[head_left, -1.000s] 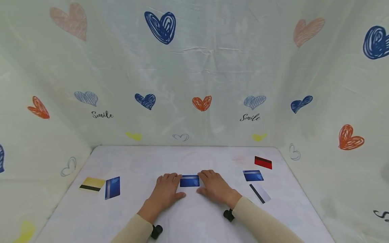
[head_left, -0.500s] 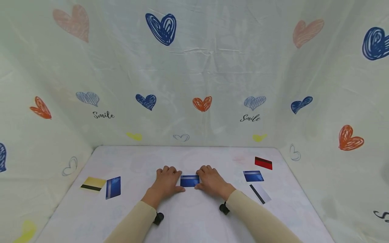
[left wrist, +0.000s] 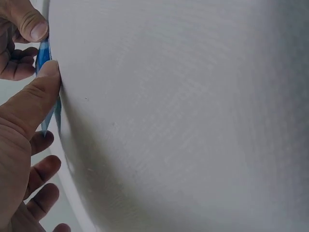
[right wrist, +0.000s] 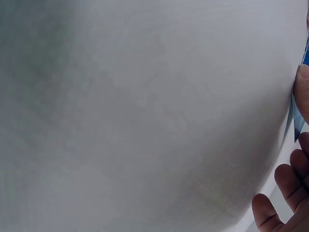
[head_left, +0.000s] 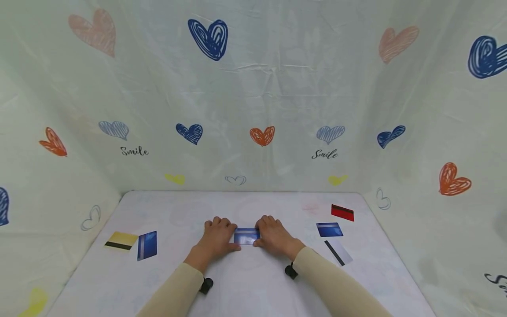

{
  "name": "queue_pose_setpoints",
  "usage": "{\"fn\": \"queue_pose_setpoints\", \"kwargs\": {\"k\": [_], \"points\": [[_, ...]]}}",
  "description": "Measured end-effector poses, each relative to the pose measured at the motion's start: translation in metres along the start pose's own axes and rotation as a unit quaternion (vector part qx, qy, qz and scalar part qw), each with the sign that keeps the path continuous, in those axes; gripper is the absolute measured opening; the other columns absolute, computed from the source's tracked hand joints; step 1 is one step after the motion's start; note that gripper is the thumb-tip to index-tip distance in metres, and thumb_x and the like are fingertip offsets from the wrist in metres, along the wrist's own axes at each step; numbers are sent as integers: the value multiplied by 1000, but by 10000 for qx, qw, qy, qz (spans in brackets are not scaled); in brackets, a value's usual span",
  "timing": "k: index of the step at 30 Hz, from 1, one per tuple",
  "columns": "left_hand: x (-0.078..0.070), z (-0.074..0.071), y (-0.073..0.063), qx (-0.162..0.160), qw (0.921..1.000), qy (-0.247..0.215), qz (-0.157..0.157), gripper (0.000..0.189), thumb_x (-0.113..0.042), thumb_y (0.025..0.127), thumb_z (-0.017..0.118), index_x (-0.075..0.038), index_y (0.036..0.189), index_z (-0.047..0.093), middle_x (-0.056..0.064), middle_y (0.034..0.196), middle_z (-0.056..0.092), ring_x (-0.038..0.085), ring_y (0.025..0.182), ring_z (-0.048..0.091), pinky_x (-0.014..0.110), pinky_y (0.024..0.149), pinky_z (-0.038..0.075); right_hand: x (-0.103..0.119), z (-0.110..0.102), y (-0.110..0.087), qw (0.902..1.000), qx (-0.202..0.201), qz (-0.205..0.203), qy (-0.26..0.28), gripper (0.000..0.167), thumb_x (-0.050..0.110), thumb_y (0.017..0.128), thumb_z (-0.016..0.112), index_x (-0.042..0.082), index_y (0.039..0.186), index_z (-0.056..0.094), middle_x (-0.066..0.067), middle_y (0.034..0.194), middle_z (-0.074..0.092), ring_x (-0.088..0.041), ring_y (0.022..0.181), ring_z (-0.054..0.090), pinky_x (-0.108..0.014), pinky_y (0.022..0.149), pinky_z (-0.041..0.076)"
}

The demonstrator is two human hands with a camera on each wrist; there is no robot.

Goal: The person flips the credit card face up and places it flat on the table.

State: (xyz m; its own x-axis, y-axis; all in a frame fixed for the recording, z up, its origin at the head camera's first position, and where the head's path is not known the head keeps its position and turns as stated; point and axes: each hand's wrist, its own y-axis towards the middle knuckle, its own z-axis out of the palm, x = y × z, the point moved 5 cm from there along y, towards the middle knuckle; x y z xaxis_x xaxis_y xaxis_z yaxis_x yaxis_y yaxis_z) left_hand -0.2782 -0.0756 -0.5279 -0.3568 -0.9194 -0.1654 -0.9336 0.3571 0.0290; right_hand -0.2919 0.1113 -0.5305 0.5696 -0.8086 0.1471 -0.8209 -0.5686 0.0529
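Note:
A blue card with a pale stripe lies between my hands in the head view, its face catching the light. My left hand pinches its left end between thumb and fingers. At the other end, my right hand pinches it the same way. In the left wrist view the card appears nearly edge-on, thumbs along its near edge, seemingly tilted slightly off the table. Only a sliver of the card shows beside my right thumb in the right wrist view.
On the white table, a yellow card and another blue card lie at left. A red card, a blue card and a white black-striped card lie at right. A heart-printed curtain hangs behind.
My fingers have curled in from flatter poses at the card's ends and now pinch it. The card's face has turned lighter, as if tilting. The other cards stay put.

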Motion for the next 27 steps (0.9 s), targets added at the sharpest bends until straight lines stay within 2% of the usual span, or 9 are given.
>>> {"fn": "queue_pose_setpoints", "kwargs": {"k": [5,12,22,27], "points": [[-1,-2,2,-92,9998,150,109,71,-54,81,89,-11,134,67,8,129,65,32,122,52,59,109,39,0,1,-1,10000,17,-73,-57,48,44,96,77,8,124,63,-1,111,58,-18,101,52,-38,87,46],[-5,-11,2,-222,9993,244,186,70,-52,83,88,-11,136,67,8,130,65,32,125,51,59,110,38,-1,1,-4,9997,14,-155,-210,56,48,97,75,7,134,60,-4,123,59,-18,108,53,-39,94,51],[-11,-24,1,-644,9969,166,421,66,-52,84,87,-17,137,67,5,131,64,29,124,51,57,109,40,2,-4,-6,9987,-393,-306,-66,56,42,93,80,3,130,62,-7,120,62,-20,106,57,-39,94,54],[-18,-35,-1,-749,9951,123,638,66,-51,84,87,-17,137,67,4,131,64,28,123,51,55,107,40,3,-6,-5,9969,-621,-464,-95,55,40,92,81,3,128,63,-6,118,62,-20,104,57,-37,92,54]]}}
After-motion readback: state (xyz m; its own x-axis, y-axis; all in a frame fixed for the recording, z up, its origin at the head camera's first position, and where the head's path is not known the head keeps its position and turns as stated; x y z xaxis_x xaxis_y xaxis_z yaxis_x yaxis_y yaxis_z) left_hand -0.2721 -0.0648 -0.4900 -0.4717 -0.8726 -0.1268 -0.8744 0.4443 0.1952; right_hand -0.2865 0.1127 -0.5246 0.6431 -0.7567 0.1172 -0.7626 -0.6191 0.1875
